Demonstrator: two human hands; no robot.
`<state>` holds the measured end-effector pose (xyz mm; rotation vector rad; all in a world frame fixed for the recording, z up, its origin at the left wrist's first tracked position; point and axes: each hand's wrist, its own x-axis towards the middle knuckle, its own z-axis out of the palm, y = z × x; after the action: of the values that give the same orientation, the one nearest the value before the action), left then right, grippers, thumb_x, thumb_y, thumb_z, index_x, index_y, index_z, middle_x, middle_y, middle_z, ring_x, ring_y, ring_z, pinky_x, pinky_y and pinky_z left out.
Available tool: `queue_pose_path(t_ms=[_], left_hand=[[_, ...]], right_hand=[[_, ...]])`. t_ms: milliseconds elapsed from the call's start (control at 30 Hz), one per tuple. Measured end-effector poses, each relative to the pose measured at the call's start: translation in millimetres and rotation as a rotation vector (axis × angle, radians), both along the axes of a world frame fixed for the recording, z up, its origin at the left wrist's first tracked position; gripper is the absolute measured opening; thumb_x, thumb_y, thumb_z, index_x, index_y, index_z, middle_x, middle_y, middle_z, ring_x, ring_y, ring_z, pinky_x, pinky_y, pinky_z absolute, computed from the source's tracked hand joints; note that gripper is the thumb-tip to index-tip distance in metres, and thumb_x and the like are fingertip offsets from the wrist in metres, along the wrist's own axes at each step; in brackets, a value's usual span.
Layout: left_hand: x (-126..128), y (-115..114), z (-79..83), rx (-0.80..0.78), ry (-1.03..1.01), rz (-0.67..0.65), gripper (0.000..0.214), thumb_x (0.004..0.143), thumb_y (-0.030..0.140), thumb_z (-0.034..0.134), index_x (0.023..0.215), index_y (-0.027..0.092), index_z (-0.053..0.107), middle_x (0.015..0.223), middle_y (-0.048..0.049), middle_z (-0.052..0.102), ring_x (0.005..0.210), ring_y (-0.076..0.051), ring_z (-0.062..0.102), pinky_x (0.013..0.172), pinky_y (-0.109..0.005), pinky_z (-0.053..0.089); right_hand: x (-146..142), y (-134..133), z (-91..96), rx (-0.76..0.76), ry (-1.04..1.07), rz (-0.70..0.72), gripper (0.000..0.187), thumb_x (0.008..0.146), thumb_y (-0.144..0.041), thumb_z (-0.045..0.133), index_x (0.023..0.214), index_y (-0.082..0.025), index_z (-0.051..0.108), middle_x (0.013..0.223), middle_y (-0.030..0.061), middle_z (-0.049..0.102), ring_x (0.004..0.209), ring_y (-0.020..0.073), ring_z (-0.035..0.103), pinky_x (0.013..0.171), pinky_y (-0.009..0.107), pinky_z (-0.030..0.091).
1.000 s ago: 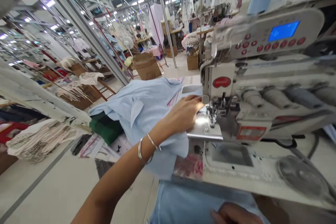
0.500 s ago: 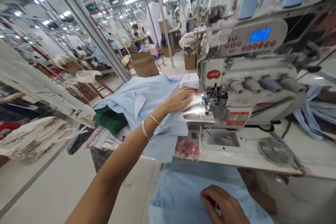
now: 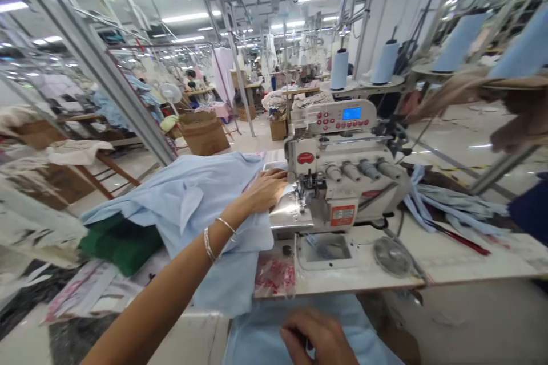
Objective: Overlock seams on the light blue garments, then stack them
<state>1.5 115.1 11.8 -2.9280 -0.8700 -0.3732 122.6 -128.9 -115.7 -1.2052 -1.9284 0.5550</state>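
My left hand lies flat on a light blue garment, fingers stretched toward the needle area of a white sewing machine. The garment spreads left of the machine and hangs over the table edge. Low in view, my right hand is curled with thumb and fingers close together. It is above more light blue cloth below the table edge. Whatever it pinches, if anything, is too small to make out. The machine's metal plate shines beside my left fingertips.
Dark green folded cloth lies under the garment's left side. Red-handled scissors or tweezers and blue fabric strips lie right of the machine. Thread cones stand behind it. At the far right, a blurred shape looks like another person's arm.
The view has turned right and tilted up, so the machine appears farther left and smaller. My left hand stays on the garment by the needle; my right hand stays curled below the table edge.
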Motion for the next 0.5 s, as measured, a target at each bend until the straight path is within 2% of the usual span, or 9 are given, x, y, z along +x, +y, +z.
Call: queue_pose_path(t_ms=[133, 200, 367, 433, 500], left_hand=[[6, 6, 2.2, 0.012, 0.000, 0.026, 0.027, 0.091, 0.013, 0.038, 0.093, 0.020, 0.065, 0.114, -0.0062, 0.064, 0.116, -0.021, 0.048, 0.099, -0.035, 0.033], [8, 7, 2.2, 0.026, -0.010, 0.020, 0.026, 0.091, 0.012, 0.039, 0.087, 0.019, 0.064, 0.109, -0.0070, 0.066, 0.113, -0.022, 0.049, 0.098, -0.035, 0.034], [8, 6, -0.6, 0.036, -0.045, 0.052, 0.025, 0.089, 0.009, 0.041, 0.088, 0.019, 0.065, 0.115, -0.0067, 0.064, 0.115, -0.023, 0.048, 0.098, -0.037, 0.034], [9, 5, -1.0, 0.041, -0.049, 0.075, 0.025, 0.087, 0.009, 0.044, 0.091, 0.020, 0.066, 0.113, -0.0061, 0.064, 0.113, -0.023, 0.049, 0.096, -0.037, 0.035], [10, 2, -0.6, 0.066, -0.057, 0.092, 0.023, 0.087, 0.009, 0.046, 0.090, 0.020, 0.066, 0.111, -0.0062, 0.065, 0.111, -0.023, 0.051, 0.093, -0.037, 0.037]], right_hand=[[6, 2, 7.9, -0.029, -0.005, -0.016, 0.015, 0.085, -0.022, 0.053, 0.078, -0.021, 0.065, 0.065, -0.0025, 0.064, 0.054, 0.0087, 0.056, 0.054, 0.015, 0.043], [23, 4, 14.3, -0.020, 0.007, -0.093, 0.017, 0.087, -0.024, 0.051, 0.077, -0.021, 0.065, 0.068, -0.0018, 0.064, 0.057, 0.0093, 0.058, 0.057, 0.016, 0.045], [107, 9, 37.2, -0.037, 0.047, -0.548, 0.026, 0.090, -0.042, 0.052, 0.086, -0.022, 0.068, 0.081, 0.0012, 0.070, 0.071, 0.0132, 0.065, 0.063, 0.018, 0.050], [134, 15, 53.0, 0.031, 0.010, -0.688, 0.029, 0.087, -0.048, 0.054, 0.091, -0.023, 0.068, 0.087, 0.0021, 0.071, 0.072, 0.0147, 0.065, 0.061, 0.020, 0.051], [146, 27, 74.1, 0.170, -0.048, -0.737, 0.031, 0.087, -0.050, 0.053, 0.094, -0.024, 0.068, 0.093, 0.0033, 0.070, 0.076, 0.0162, 0.064, 0.061, 0.022, 0.051]])
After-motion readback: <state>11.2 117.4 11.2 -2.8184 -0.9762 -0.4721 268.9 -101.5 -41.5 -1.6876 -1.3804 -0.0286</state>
